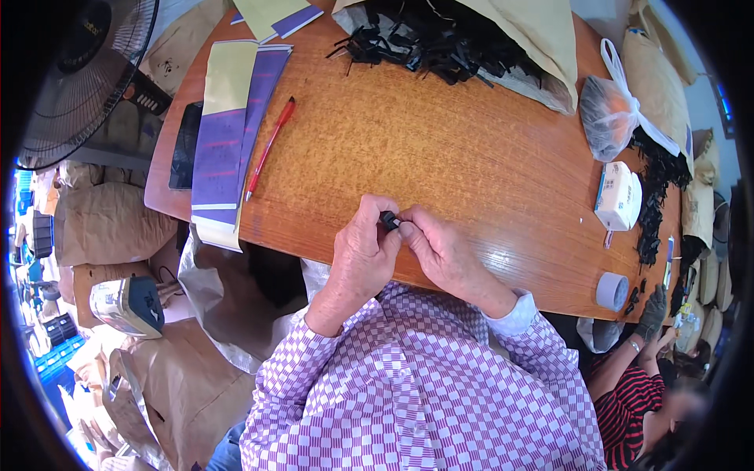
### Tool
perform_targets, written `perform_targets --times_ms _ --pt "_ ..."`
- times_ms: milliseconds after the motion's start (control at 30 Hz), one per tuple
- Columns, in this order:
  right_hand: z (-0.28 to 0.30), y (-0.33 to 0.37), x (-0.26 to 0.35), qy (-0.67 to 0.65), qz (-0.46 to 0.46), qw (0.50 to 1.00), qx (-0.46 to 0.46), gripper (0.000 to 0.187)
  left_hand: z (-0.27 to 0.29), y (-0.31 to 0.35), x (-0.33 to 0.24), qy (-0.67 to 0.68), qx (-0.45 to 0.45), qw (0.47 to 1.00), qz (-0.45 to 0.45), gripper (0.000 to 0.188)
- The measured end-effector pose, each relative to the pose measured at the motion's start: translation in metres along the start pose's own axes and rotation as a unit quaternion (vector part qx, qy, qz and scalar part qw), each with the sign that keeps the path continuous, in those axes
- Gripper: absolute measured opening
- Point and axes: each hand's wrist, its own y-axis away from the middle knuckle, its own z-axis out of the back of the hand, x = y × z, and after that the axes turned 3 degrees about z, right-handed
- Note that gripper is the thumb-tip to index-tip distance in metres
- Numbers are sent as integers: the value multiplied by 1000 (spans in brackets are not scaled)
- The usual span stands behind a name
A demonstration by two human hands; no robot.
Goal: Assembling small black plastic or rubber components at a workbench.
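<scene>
One small black part (389,220) is pinched by the left hand's (364,250) thumb and forefinger; its end is clamped by the right hand's (441,253) fingertips, presumably for steadiness, over the wooden table's (353,149) near edge. One red pen (270,149) is laid at ten o'clock, one tape roll (609,291) at four, one heap of black strips (432,51) at twelve, seemingly kept within reach.

1 head-worn fisheye view looks down on the nearby hands (360,255) (446,250) and table (463,157).
</scene>
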Motion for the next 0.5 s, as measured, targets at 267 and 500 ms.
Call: perform_targets --times_ms 267,500 --pt "-30 -15 -2 -12 33 997 -75 9 11 0 7 -92 -58 993 -39 30" --pt "-24 -12 -6 -141 -17 987 -77 17 9 4 11 222 -60 973 16 29"
